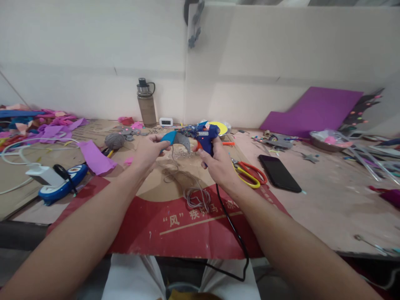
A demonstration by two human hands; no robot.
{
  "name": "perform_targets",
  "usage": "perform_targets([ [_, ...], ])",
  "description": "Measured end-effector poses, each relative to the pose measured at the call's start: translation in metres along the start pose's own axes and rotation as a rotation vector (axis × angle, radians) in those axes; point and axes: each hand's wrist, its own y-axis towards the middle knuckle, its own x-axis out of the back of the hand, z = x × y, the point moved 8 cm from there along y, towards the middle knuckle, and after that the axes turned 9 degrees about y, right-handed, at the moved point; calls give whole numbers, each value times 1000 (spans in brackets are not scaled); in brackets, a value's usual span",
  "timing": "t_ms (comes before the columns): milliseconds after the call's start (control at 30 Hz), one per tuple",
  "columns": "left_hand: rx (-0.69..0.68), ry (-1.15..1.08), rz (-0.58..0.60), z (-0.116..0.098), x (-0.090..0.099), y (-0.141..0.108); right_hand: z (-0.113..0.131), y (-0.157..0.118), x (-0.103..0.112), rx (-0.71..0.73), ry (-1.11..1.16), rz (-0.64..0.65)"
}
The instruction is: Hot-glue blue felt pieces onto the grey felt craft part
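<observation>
Frame centre: left hand (147, 153) is pinching blue-and-grey crescent (182, 141), seemingly light, soft, best taken by its edge; right hand (219, 163) is grasping stiff-looking glue gun (211, 132) by its handle.

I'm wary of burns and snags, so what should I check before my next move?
1. Glue gun firmly held: ok, its handle is in the right hand.
2. Blue-grey piece held: ok, the left hand has its blue end.
3. Nozzle aimed away from the left hand: not ok, it points toward that side.
4. Nozzle temperature: cannot tell.
5. Cable clear of the lap: not ok, it droops over the table's front edge between the knees.
6. Phone out from under the hands: ok, it lies right of the scissors.
</observation>
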Motion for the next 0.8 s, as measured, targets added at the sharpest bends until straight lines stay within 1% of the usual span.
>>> perform_targets([
  [100, -10, 20, 3, -3, -1, -2, 8, 0, 0, 26, -77, 5],
  [267, -27, 85, -31, -8, 1, -4, 20, -3, -3, 53, -296, 42],
  [467, -75, 107, -73, -7, 7, 1, 31, -6, -10, 209, -423, 115],
  [567, -101, 166, -93, -8, 9, 2, 32, -7, -10, 245, -461, 137],
  [633, -86, 166, -102, -7, 11, 2, 31, -5, -5, 228, -427, 98],
  [700, -39, 102, -86, -3, 10, 3, 28, -3, 2, 172, -317, 23],
  [800, 69, -41, -50, 4, 7, 4, 12, 2, 11, 4, -3, -77],
])
